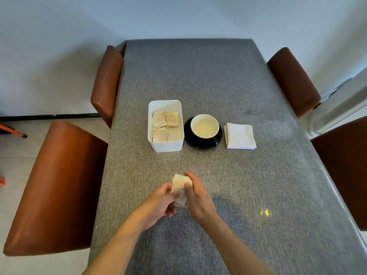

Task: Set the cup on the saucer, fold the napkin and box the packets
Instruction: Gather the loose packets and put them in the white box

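A black cup (205, 128) with a cream inside stands on a black saucer (190, 142) at the table's middle. To its right lies a white napkin (239, 136), folded into a square. Left of the saucer stands a white box (166, 144) with several packets (164, 121) in it. Near the front of the table my left hand (158, 203) and my right hand (196, 197) together hold a small stack of packets (179, 188) just above the cloth. Fingers cover the stack's lower part.
A grey cloth covers the table (198, 80). Brown chairs stand on both sides: two on the left (57, 187) (107, 84) and two on the right (292, 80) (345, 171). A white appliance (337, 110) stands at the far right.
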